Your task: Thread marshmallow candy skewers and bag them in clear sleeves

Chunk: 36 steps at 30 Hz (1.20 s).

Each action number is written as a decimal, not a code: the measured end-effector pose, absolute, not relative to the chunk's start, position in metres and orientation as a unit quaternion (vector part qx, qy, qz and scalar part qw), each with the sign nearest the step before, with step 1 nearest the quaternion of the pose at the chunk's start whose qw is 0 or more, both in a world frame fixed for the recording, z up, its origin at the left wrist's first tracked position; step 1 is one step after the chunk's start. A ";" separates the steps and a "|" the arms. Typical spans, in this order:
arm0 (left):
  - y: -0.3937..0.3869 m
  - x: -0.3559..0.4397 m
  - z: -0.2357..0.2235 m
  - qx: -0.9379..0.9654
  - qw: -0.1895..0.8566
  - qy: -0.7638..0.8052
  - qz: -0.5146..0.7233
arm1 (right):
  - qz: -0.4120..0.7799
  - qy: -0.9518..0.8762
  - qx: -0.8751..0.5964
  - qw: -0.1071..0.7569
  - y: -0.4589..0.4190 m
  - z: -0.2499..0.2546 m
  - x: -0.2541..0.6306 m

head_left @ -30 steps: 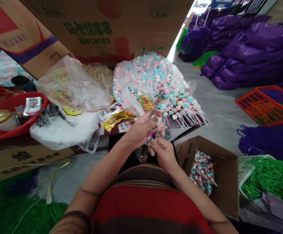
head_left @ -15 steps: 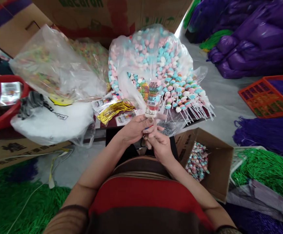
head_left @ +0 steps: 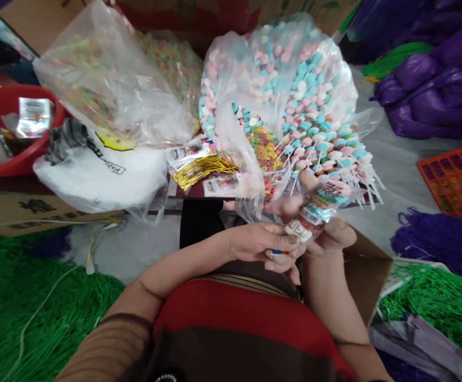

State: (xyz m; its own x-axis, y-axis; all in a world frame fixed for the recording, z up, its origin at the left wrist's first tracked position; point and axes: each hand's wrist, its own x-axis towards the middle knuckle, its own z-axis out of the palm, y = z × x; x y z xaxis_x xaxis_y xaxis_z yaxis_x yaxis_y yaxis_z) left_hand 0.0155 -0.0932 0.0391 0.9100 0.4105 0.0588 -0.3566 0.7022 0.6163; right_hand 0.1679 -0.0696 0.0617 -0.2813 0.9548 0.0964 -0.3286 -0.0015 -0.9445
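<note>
A candy skewer in a clear printed wrapper (head_left: 313,212) is held slanted between both hands, over the table's front edge. My left hand (head_left: 265,245) is closed at its lower end, by the whitish pieces. A small blue-and-red item (head_left: 279,252) shows at the left fingers; its kind is unclear. My right hand (head_left: 336,236) is behind and beside the wrapper, its fingers curled round it and partly blurred. Just beyond are unwrapped candy skewers (head_left: 326,143) with white sticks. Gold twist ties (head_left: 201,171) and flat printed wrappers (head_left: 221,184) lie to the left.
A large bag of pink, blue and white candies (head_left: 294,69) stands at the back, beside a bag of ring candies (head_left: 171,63). A red basin (head_left: 58,114) is far left. At lower right is an open carton (head_left: 368,265); an orange crate (head_left: 454,180) is beyond.
The wrapped skewer has gone from upright to tilted right, and both hands have moved right and down. The right hand has shifted from below the wrapper to its side. The view has turned slightly left.
</note>
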 end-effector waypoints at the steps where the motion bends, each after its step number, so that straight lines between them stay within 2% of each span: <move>1: -0.092 0.016 0.036 0.337 0.913 0.063 0.222 | 0.623 -0.486 -0.326 0.519 -0.071 0.061 0.163; 4: -0.082 0.010 0.027 0.441 0.810 0.226 0.315 | 0.571 -0.457 -0.362 0.578 -0.071 0.056 0.148; 8: -0.065 0.002 0.019 0.555 0.547 0.460 0.426 | 0.484 -0.458 -0.381 0.641 -0.060 0.044 0.131; 10: -0.062 -0.001 0.014 0.549 0.560 0.449 0.428 | 0.473 -0.477 -0.392 0.629 -0.056 0.043 0.132; 14: -0.067 -0.010 0.004 0.432 0.812 0.212 0.332 | 0.571 -0.517 -0.377 0.514 -0.052 0.051 0.147; 17: -0.071 -0.015 0.001 0.360 0.871 0.132 0.306 | 0.605 -0.521 -0.365 0.478 -0.048 0.055 0.147; 19: -0.069 -0.018 0.003 0.388 0.828 0.200 0.352 | 0.597 -0.499 -0.375 0.504 -0.043 0.052 0.137; 23: -0.061 -0.029 0.012 0.524 0.588 0.447 0.424 | 0.531 -0.473 -0.408 0.573 -0.033 0.036 0.110; 25: -0.058 -0.041 0.014 0.541 0.508 0.504 0.442 | 0.512 -0.488 -0.417 0.571 -0.027 0.030 0.100; 27: -0.056 -0.056 0.013 0.509 0.498 0.517 0.474 | 0.515 -0.526 -0.415 0.534 -0.019 0.025 0.092; 30: -0.053 -0.081 0.011 0.363 0.549 0.493 0.570 | 0.480 -0.636 -0.410 0.444 -0.001 0.015 0.079; 33: -0.047 -0.099 0.011 0.196 0.573 0.457 0.652 | 0.354 -0.777 -0.419 0.310 0.019 0.001 0.061; 36: -0.043 -0.107 0.011 0.134 0.574 0.452 0.669 | 0.216 -0.849 -0.452 0.170 0.032 -0.012 0.041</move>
